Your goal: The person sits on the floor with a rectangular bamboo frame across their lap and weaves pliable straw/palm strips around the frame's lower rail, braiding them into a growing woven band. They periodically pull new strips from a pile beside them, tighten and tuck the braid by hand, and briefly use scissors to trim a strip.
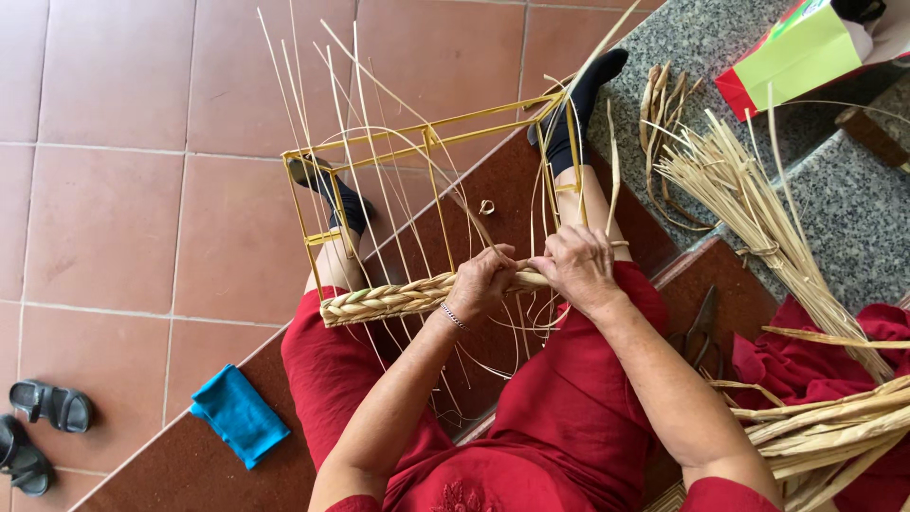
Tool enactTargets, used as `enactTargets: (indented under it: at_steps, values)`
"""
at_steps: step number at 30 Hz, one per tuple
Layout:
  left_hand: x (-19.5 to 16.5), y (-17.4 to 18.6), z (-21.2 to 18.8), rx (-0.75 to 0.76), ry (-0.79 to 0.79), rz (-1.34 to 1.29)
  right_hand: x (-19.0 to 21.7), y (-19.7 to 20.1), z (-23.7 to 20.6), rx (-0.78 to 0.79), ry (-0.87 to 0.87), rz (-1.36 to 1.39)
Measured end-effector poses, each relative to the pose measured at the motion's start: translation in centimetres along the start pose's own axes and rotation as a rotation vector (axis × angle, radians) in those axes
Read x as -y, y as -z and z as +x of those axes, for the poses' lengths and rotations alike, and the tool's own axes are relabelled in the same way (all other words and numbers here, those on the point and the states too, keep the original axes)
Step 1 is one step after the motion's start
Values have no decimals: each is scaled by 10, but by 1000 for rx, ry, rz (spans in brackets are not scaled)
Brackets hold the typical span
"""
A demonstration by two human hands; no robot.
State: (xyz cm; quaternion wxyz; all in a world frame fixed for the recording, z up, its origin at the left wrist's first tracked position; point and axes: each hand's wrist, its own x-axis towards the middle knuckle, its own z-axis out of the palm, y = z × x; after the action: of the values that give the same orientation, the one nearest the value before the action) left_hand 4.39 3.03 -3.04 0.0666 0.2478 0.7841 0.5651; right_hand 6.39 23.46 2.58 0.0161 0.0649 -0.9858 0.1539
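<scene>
A yellow wire frame [431, 133] rests across my legs, with thin pale strands rising from it. Along its near edge runs a braided straw band [379, 301]. My left hand [481, 283] is closed over the right end of the braid. My right hand [575, 265] sits right beside it, fingers pinched on the straw strands where the braid ends. Both hands touch each other over the frame's near rail. My feet in dark socks [578, 100] brace the frame's far corners.
A bundle of loose straw [749, 204] lies on the stone step at right, more thick stalks [834, 422] lower right. Scissors [702, 327] rest by my right knee. A blue cloth [238, 414] lies lower left, black sandals [38, 427] far left, a green-red bag [796, 47] top right.
</scene>
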Motion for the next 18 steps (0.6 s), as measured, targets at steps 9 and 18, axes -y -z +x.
enactTargets:
  at_steps: [9,18]
  values:
    - [12,-17,25,21,372,266,-18,12,-29,14,-60,38]
    - [-17,-11,30,98,469,340,-117,73,-91,-368,-265,-204]
